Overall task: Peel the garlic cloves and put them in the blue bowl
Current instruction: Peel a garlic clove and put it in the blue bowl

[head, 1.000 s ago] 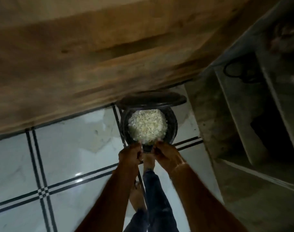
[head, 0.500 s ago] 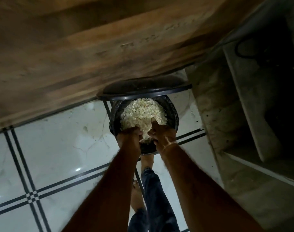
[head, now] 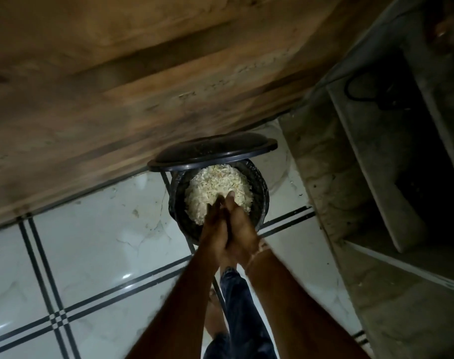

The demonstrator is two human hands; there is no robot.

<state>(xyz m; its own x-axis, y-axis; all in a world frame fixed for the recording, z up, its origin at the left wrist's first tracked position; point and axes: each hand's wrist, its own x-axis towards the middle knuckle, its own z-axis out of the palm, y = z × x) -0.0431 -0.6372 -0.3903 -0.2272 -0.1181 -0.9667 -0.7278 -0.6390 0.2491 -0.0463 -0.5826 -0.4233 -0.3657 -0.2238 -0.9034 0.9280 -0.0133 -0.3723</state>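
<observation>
Garlic skins (head: 218, 193) heap in the black bin (head: 259, 203), lid (head: 210, 151) raised, where left hand (head: 214, 229) and right hand (head: 240, 229) press together, fingers straight, likely brushing off scraps.

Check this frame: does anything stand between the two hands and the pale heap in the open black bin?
Nothing visible does. The lid is swung up at the far side, leaving the black bin open. The left hand and right hand, pressed together, hang directly over the pale heap.
</observation>
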